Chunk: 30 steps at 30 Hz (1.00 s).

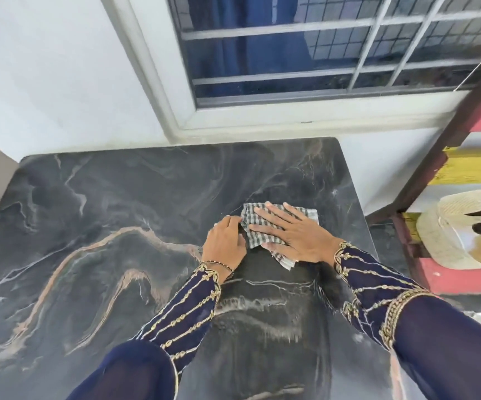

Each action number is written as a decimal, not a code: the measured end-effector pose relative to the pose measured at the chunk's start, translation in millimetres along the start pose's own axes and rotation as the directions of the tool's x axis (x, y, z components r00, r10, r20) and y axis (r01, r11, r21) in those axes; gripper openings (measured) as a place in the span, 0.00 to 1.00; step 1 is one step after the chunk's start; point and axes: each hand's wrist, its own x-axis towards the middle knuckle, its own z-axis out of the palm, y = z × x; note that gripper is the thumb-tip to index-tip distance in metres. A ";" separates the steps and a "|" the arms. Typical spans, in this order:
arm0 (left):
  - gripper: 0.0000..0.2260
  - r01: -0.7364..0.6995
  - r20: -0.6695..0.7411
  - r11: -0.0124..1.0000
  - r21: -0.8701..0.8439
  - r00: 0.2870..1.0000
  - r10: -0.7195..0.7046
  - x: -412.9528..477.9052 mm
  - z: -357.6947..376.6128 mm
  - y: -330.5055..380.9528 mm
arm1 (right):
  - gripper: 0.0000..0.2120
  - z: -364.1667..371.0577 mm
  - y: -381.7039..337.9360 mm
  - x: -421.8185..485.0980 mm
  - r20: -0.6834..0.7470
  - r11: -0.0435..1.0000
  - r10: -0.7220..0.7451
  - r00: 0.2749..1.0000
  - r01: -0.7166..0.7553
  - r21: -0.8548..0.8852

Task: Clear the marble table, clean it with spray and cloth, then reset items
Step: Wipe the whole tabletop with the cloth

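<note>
Marble, dark with pale and rust veins, fills the tabletop (89,226); nothing stands on it apart from the cloth, so the clearing looks done and the wiping is under way. Nearest the front edge, streaks suggest damp smears between the two sleeves.

Beyond them, right of centre and closer to the right edge than the left, lies the cloth (265,229), a checked rag folded into a rough pad. The right hand (288,235) lies open and flat on top, fingers spread and pointing toward the far-left corner. The left hand (225,243) is curled at the cloth's left edge, fingertips seemingly pinching it, though the grip itself is hidden.

The cloth should be light, soft and limp: it will bunch rather than slide unless pressed flat, so palm pressure from above suits it better than pinching. Its long axis runs from the near right toward the far left, one corner trailing toward the front edge.

Farthest off, the window (320,53) sits above the back edge.
</note>
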 end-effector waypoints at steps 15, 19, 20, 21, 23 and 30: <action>0.61 0.346 0.377 0.913 0.216 0.833 -0.405 125.3 -10.9 29.4 | 0.26 -25.4 124.4 136.3 0.012 0.984 0.130 0.991 -0.130 0.122; 0.61 0.393 0.391 0.888 0.239 0.798 -0.458 128.1 -12.3 39.6 | 0.27 -29.8 132.3 149.2 0.017 0.978 0.161 0.987 -0.161 0.131; 0.61 0.399 0.398 0.883 0.246 0.789 -0.467 128.2 -13.9 43.0 | 0.27 -29.9 132.1 148.5 0.019 0.979 0.156 0.988 -0.158 0.131; 0.60 0.399 0.407 0.881 0.252 0.782 -0.471 128.2 -14.8 44.6 | 0.27 -28.9 131.1 148.3 0.018 0.979 0.154 0.988 -0.155 0.134; 0.60 0.389 0.419 0.883 0.262 0.778 -0.468 128.1 -16.4 46.7 | 0.27 -27.5 132.1 146.1 0.009 0.977 0.159 0.987 -0.159 0.142; 0.60 0.376 0.437 0.884 0.278 0.770 -0.465 128.8 -18.5 46.3 | 0.26 -14.1 180.2 90.1 -0.019 0.948 0.271 0.962 -0.263 0.178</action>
